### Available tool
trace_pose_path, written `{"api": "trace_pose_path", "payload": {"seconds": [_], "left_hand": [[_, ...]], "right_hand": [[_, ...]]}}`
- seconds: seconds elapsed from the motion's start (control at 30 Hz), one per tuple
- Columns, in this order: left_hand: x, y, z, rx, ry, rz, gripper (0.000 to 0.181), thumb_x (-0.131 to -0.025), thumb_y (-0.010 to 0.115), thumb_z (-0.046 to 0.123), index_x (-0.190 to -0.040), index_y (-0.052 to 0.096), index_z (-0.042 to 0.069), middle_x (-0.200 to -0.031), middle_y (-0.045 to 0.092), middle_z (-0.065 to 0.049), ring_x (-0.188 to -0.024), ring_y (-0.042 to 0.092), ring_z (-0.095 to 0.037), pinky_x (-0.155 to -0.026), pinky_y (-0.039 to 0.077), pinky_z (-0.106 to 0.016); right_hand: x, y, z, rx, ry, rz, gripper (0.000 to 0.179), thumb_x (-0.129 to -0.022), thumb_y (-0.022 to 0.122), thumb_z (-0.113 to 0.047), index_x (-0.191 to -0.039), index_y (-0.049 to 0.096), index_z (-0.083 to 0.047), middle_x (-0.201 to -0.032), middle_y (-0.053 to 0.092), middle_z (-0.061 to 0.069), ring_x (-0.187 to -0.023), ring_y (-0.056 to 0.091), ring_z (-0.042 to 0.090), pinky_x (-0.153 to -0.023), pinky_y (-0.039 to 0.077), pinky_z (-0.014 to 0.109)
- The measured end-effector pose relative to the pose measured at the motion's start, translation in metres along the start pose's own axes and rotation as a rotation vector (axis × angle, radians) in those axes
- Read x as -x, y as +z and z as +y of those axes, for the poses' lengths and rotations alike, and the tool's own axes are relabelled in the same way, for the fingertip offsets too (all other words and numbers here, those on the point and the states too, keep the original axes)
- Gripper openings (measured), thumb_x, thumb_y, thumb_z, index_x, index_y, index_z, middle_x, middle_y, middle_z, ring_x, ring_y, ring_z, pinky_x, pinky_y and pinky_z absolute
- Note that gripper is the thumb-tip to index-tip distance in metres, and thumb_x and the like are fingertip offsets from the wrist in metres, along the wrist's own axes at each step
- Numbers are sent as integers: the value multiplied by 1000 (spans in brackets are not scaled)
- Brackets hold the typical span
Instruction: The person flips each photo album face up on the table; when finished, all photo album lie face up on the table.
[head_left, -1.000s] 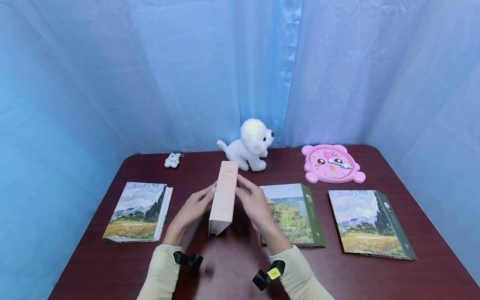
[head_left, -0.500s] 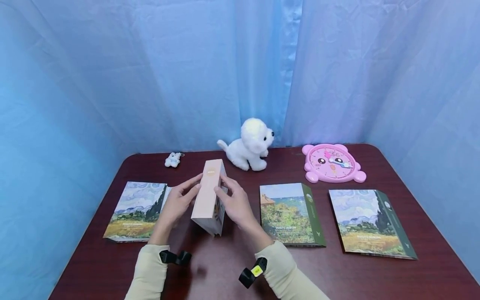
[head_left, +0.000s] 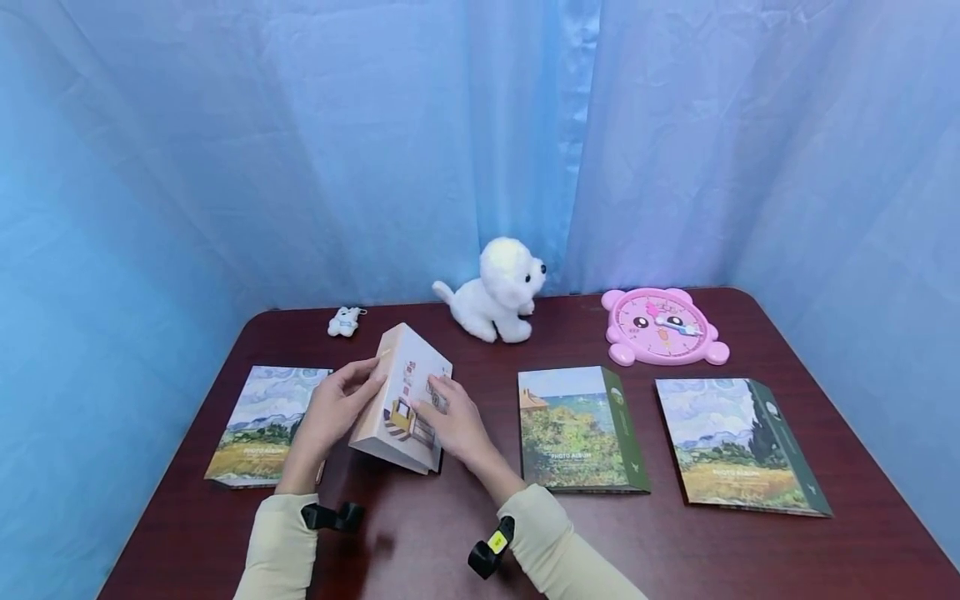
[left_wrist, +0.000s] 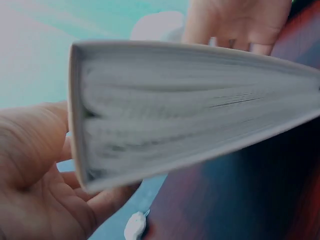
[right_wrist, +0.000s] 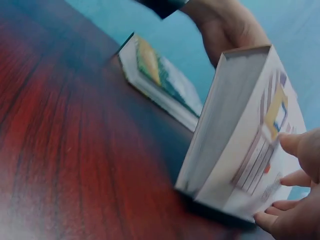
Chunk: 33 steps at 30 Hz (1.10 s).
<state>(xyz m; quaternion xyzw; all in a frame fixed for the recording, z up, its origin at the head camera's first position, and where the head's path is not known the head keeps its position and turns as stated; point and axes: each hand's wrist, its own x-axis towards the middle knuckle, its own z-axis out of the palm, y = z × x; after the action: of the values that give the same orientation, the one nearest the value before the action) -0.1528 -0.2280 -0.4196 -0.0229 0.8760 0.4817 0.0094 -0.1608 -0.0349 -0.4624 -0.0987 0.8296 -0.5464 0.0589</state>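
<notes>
A thick cream photo album with a pale pink spine stands tilted on the table, its illustrated cover facing right and up. My left hand holds it at the spine. In the left wrist view the left hand's fingers curl under the album's edge, and the page block fans toward the right. Against the illustrated cover lies my right hand, its fingers spread and touching the surface. The right wrist view shows these fingertips on the cover, not wrapped round an edge.
A landscape-covered photo album lies at left, partly behind the left arm. Two more, a green-spined album and another landscape album, lie at right. A white plush dog, small white bear charm and pink toy clock line the back.
Both hands have moved left with the cream album. It has tipped from spine-up toward the left, so its illustrated cover now shows. My right hand has shifted onto that cover.
</notes>
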Motion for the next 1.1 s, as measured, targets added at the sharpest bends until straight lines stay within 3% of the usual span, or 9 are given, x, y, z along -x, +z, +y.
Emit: {"api": "trace_pose_path", "payload": {"seconds": [0.2, 0.4, 0.5, 0.73, 0.97, 1.1], "left_hand": [[2, -11, -10, -75, -60, -43, 60, -93, 52, 53, -140, 50, 17, -131, 57, -13, -109, 59, -27, -81, 55, -38], [3, -18, -22, 2, -160, -123, 60, -96, 52, 48, -143, 46, 13, -132, 56, -20, -111, 62, -29, -89, 53, -41], [3, -17, -27, 33, -174, -140, 58, -98, 50, 44, -144, 45, 9, -134, 54, -23, -113, 62, -30, -90, 53, -41], [3, -9, -29, -13, -221, -76, 55, -99, 48, 42, -142, 46, 8, -132, 56, -23, -112, 62, -31, -90, 53, -43], [4, -5, -28, -172, -250, -54, 51, -101, 45, 40, -142, 48, 11, -136, 53, -22, -129, 45, -39, -100, 41, -54], [5, -5, -29, -197, -244, -45, 47, -101, 46, 36, -140, 50, 10, -135, 54, -22, -129, 45, -41, -100, 41, -55]], "right_hand": [[-1, 9, 11, 9, 54, 7, 64, -91, 64, -33, -144, 42, -4, -150, 32, 23, -137, 35, 38, -110, 31, 49], [-1, 16, 13, 46, 93, 19, 70, -89, 66, -34, -146, 38, -3, -152, 27, 23, -138, 32, 40, -111, 31, 49], [0, 19, 14, 52, 101, 20, 72, -89, 66, -33, -147, 36, -3, -154, 25, 21, -138, 31, 40, -111, 30, 50], [0, 22, 14, 48, 77, 11, 73, -89, 66, -30, -148, 34, -2, -156, 21, 20, -140, 28, 37, -112, 30, 49], [2, 22, 13, 85, 61, 15, 72, -88, 67, -28, -146, 35, 1, -156, 19, 22, -141, 27, 38, -112, 30, 49], [2, 22, 13, 103, 64, 4, 71, -89, 67, -27, -147, 35, 0, -156, 18, 22, -142, 25, 38, -112, 30, 49]]}}
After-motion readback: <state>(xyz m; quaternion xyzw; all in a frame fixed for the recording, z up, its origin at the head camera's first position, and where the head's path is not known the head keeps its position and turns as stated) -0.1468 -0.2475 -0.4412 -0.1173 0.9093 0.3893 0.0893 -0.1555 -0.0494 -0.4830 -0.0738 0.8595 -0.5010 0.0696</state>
